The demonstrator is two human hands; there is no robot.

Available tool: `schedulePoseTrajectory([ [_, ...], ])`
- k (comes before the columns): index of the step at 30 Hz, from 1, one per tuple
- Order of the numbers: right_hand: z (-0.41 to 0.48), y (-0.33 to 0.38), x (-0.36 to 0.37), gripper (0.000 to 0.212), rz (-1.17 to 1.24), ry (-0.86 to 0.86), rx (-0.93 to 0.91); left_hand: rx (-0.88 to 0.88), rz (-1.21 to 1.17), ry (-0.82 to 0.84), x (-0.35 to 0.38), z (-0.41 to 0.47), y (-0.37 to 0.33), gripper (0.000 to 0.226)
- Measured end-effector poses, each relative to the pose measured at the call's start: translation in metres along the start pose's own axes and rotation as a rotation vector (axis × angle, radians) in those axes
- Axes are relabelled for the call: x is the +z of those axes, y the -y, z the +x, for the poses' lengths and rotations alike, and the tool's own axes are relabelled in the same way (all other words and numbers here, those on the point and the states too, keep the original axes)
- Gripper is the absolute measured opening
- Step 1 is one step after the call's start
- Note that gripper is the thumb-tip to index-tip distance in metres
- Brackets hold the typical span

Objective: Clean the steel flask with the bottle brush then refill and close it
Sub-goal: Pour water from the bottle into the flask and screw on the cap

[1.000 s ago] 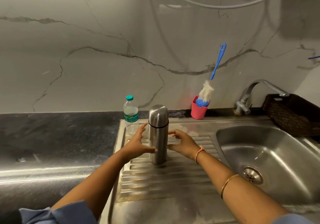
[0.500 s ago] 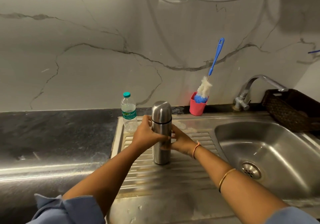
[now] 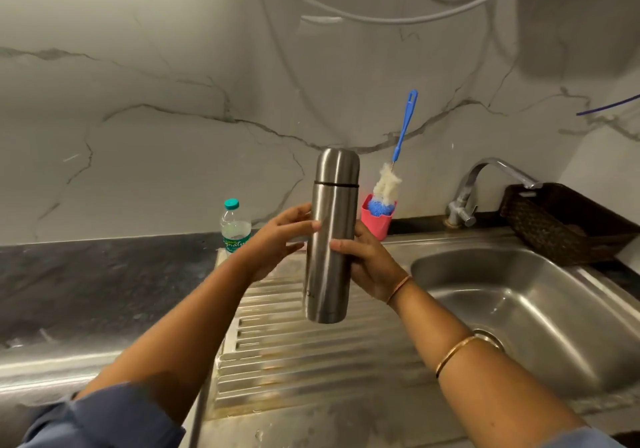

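Sink basin [image 3: 540, 316] at right, ribbed drainboard [image 3: 311, 364] at centre. Above the drainboard and not touching it, the capped steel flask [image 3: 330, 240] is held upright. Left hand [image 3: 277, 240] and right hand [image 3: 372, 267] flank its middle, each grip curled round it. The bottle brush [image 3: 403, 129] stands in the pink cup [image 3: 376, 226] behind.

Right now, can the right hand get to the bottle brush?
Probably, but not freely: the right hand grips the steel flask. The bottle brush stands in the pink cup behind, nothing between; the left hand would have to hold it alone.
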State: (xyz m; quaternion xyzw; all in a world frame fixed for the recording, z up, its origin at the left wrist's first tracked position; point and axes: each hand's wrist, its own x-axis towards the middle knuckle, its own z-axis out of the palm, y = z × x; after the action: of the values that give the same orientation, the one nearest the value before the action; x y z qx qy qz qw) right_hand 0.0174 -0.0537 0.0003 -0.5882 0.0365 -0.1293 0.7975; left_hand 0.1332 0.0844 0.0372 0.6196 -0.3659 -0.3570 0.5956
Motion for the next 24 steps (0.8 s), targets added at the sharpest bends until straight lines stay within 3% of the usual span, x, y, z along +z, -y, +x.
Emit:
schedulePoseTrajectory([
  [5, -0.008, 0.011, 0.005, 0.083, 0.12, 0.136, 0.071, -0.058, -0.087, 0.149, -0.004, -0.001, 0.0, 0.074],
  [7, -0.011, 0.014, 0.005, 0.079, 0.114, 0.174, 0.093, -0.059, -0.116, 0.119, -0.002, -0.004, -0.001, 0.082],
  [11, -0.013, 0.019, 0.002, 0.076, 0.146, 0.171, 0.134, -0.046, -0.133, -0.008, 0.008, -0.009, 0.0, 0.072],
  [13, -0.012, 0.019, 0.0, 0.054, 0.113, 0.091, 0.135, -0.04, -0.175, -0.103, 0.017, -0.011, 0.0, 0.066],
  [15, -0.01, 0.023, -0.001, 0.037, 0.046, 0.026, 0.146, -0.037, -0.236, -0.195, 0.025, -0.012, 0.002, 0.058],
  [18, -0.01, 0.032, -0.003, 0.033, -0.153, 0.057, 0.197, -0.026, -0.233, -0.297, 0.03, -0.011, 0.005, 0.061],
  [21, -0.007, 0.038, -0.01, 0.048, -0.422, 0.135, 0.246, 0.012, -0.123, -0.347, 0.035, -0.004, 0.008, 0.06],
  [24, -0.002, 0.04, -0.007, 0.065, -0.622, 0.017, 0.212, 0.055, -0.046, -0.384, 0.043, 0.006, 0.011, 0.061],
])
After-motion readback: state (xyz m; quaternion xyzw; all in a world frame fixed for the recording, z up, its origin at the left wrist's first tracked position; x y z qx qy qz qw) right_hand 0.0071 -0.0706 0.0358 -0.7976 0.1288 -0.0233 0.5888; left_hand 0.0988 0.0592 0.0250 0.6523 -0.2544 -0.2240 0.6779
